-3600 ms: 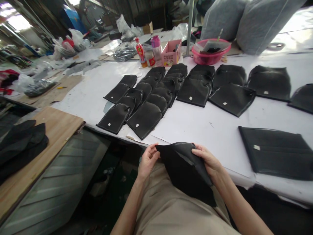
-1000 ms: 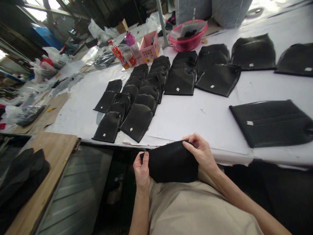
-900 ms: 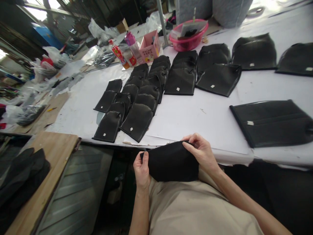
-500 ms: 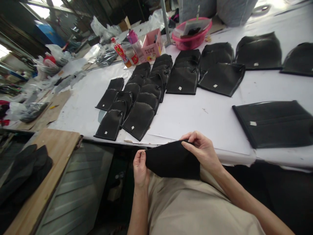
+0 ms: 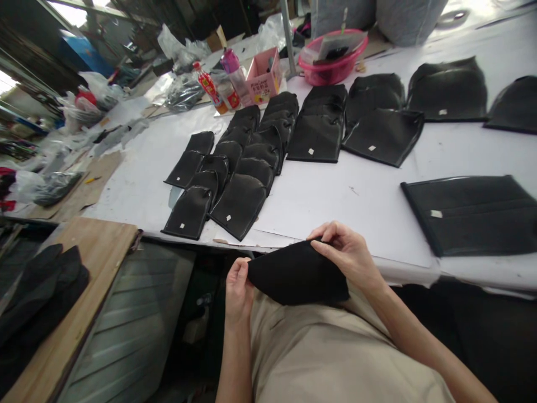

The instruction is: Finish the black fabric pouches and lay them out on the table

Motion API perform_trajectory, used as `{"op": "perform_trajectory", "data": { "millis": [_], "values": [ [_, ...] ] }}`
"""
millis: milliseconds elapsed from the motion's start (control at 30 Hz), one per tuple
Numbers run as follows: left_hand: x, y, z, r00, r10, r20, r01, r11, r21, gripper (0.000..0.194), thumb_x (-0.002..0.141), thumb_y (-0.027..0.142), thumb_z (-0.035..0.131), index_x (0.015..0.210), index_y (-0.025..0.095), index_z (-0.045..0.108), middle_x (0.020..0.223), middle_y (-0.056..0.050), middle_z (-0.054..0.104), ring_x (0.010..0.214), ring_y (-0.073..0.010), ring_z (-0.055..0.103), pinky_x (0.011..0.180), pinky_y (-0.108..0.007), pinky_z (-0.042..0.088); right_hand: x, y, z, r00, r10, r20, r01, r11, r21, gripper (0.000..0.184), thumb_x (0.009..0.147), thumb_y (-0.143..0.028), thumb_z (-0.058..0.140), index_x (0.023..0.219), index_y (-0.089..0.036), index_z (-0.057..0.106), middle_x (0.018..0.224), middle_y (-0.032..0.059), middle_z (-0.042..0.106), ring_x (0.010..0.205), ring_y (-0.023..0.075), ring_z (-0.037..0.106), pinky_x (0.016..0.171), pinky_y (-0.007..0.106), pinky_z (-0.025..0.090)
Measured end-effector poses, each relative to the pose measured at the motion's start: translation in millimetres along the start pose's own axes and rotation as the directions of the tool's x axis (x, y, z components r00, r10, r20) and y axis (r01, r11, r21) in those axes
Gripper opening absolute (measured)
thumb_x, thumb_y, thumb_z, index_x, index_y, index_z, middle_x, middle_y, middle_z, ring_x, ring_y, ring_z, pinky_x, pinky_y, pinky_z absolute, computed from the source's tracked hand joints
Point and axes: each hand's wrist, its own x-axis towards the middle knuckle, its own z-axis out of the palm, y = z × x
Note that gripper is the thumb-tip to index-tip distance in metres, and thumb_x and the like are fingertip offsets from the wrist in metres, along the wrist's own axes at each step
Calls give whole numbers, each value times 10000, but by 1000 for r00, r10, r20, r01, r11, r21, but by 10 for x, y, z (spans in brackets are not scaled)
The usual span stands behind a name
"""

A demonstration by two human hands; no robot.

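Note:
Between my two hands a black fabric piece is stretched along its upper edge, close to my lap and just off the table's front edge. My left hand pinches its left corner between thumb and fingers. At the upper right edge, my right hand grips it with the thumb on the near side and the fingers behind. On the white-covered table lie overlapping stacks of black fabric pieces with small pale tags. A larger black piece lies flat at the right.
Toward the back stand a pink basin, a pink box and a red-labelled bottle, beside a metal pole. Clear plastic bags lie at the back left. Dark cloth rests on a wooden board at the lower left.
The fabric piece tilts slightly, its lower right corner shifting a little up and to the right. Both hands keep their hold, the left one moving slightly left. The view has shifted slightly.

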Motion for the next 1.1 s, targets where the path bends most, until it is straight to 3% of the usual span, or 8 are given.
{"op": "perform_trajectory", "data": {
  "millis": [67,133,200,267,333,433,567,1100],
  "values": [
    [10,78,-23,993,88,77,-111,918,382,224,874,408,636,936,193,641,835,-23,621,753,-162,594,724,-291,498,21,-72,1,996,-48,75,52,997,-60,219,831,-172,681,731,-212,491,892,23,684,845,164,629,762,293,470],
    [-11,194,41,950,260,172,-307,694,651,279,867,395,646,1055,190,643,1017,-77,641,963,-223,606,887,-361,479,39,-133,52,985,-76,158,96,987,-126,214,831,-142,671,742,-212,489,897,20,687,827,157,627,771,291,466],
    [-57,316,186,855,410,319,-502,497,707,353,870,402,641,1152,192,617,1205,-119,598,1170,-272,536,1027,-422,399,45,-162,142,966,-74,246,117,980,-163,208,833,-124,660,751,-211,490,895,17,686,801,148,621,758,280,466],
    [-104,402,361,773,453,445,-627,439,643,393,867,432,637,1175,192,600,1216,-121,588,1179,-276,522,1024,-418,393,41,-155,236,944,-66,323,123,980,-159,202,839,-128,654,754,-210,490,890,17,684,797,148,619,750,276,469],
    [-134,427,503,780,391,489,-625,520,581,312,850,434,661,1039,189,626,1008,-67,617,971,-225,576,870,-338,453,32,-126,296,933,-62,354,120,982,-144,196,845,-141,651,756,-210,490,898,21,682,820,156,622,758,280,468],
    [-149,376,592,873,212,439,-437,738,514,261,839,390,686,751,178,563,710,23,490,675,-131,475,628,-240,385,24,-68,286,947,-38,318,86,987,-139,201,818,-153,681,752,-207,499,934,30,666,871,169,619,784,287,462],
    [-158,290,586,924,101,368,-248,891,379,325,803,358,726,657,163,510,647,44,394,621,-104,371,583,-223,312,1,-1,185,948,78,308,-27,986,-166,178,795,-179,705,767,-201,531,920,29,646,873,181,608,793,298,455],
    [-167,219,666,943,-201,265,183,979,90,355,798,436,708,671,137,562,607,28,472,544,-69,367,519,-193,297,-87,87,149,954,-20,299,78,980,-182,136,810,-147,725,758,-199,610,955,26,632,918,168,618,853,297,459]
  ]
}}
